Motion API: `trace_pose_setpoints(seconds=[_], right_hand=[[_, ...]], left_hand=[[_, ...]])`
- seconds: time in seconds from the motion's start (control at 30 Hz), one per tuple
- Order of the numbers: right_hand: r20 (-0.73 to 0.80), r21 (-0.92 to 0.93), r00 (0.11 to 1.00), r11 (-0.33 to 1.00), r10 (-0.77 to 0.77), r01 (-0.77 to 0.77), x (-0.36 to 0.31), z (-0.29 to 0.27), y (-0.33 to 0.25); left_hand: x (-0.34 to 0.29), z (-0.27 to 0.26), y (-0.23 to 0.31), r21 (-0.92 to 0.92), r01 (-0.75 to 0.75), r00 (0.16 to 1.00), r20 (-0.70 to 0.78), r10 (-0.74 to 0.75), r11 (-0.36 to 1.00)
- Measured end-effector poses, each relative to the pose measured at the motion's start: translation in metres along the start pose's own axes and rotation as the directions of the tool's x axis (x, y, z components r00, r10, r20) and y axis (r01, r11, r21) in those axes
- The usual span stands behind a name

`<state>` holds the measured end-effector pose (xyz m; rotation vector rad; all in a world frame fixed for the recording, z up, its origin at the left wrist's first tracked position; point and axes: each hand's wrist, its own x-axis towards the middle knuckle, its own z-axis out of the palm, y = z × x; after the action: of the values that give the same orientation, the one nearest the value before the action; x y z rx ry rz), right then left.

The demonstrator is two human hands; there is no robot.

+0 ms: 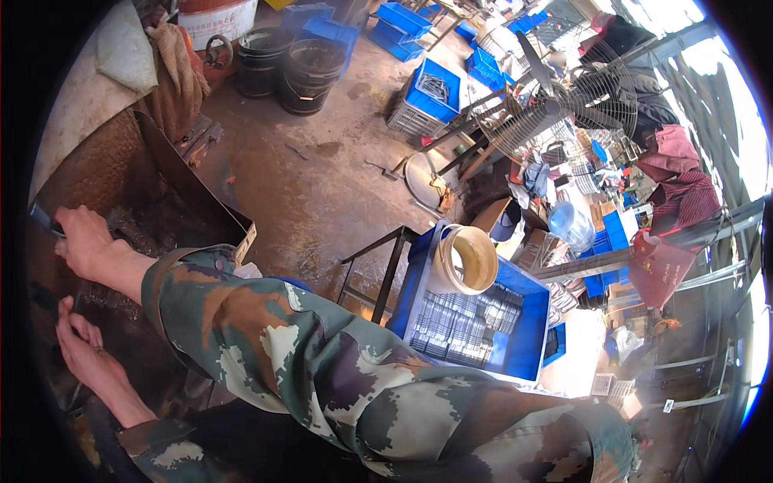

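My right hand (88, 245) reaches to the far left in a camouflage sleeve (338, 378). Its fingers are closed round a small grey metal-looking piece (46, 220), mostly hidden by the hand and the picture's rim. Below it, my left hand (90, 358) has its fingers curled; whatever lies in them is dark and cannot be made out. Both hands are over a brown, wet-looking metal trough (181, 181) with an upright side wall. Between and beside the hands, its inside looks dark and wet, with splashes near the right wrist.
Black buckets (310, 76) stand beyond the trough, near a hanging brown cloth (173, 72). To the right, a blue crate (527, 322) holds stacked metal pieces, with a cream bucket (467, 259) on its edge. A caged fan (555, 105) stands farther off, beside a blue bin (435, 88).
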<state>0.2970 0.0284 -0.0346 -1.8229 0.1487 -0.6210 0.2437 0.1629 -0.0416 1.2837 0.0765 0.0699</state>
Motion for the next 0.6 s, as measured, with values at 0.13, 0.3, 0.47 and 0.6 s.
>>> trace_pose_setpoints(seconds=[0.13, 0.3, 0.47, 0.6], right_hand=[[0.000, 0.013, 1.000, 1.000, -0.023, 0.023, -0.005, 0.002, -0.005], [0.020, -0.006, 1.000, 1.000, -0.023, 0.023, -0.005, -0.009, -0.006], [0.013, 0.019, 0.999, 0.999, -0.048, 0.048, -0.007, -0.007, -0.012], [0.024, -0.026, 0.999, 0.999, -0.046, 0.046, -0.002, -0.011, -0.016]], left_hand=[[0.002, -0.009, 0.001, 0.006, -0.006, 1.000, -0.017, 0.006, 1.000], [-0.006, 0.001, 0.002, -0.033, -0.018, 1.000, -0.015, 0.018, 0.999], [-0.009, 0.005, 0.004, -0.041, -0.030, 0.999, -0.033, 0.028, 0.999], [-0.009, 0.008, 0.008, -0.061, -0.036, 0.999, -0.032, 0.034, 0.997]])
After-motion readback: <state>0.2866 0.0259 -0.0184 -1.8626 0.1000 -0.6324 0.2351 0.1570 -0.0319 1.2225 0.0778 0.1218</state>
